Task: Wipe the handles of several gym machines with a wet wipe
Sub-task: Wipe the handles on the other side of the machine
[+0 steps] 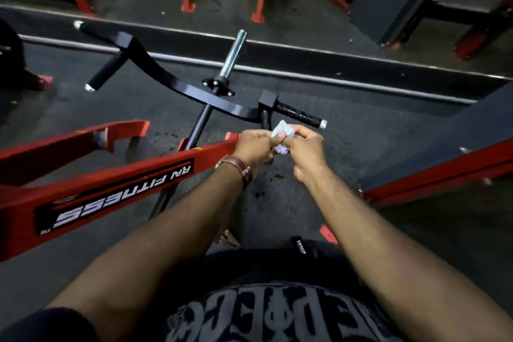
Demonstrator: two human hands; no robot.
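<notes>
Both hands [280, 147] pinching wet wipe [281, 133], fingers [281, 134] curled

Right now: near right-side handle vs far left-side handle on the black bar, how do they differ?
The near handle looks glossy and wet; the far handle looks matte. The near handle lies just beyond both hands, left hand and right hand, which pinch the wet wipe; nothing is near the far handle. Both are black with silver end caps.

Dark rubber floor [319, 203] carries the red machine frame [111, 183] and scattered black crumbs [266, 178].
</notes>
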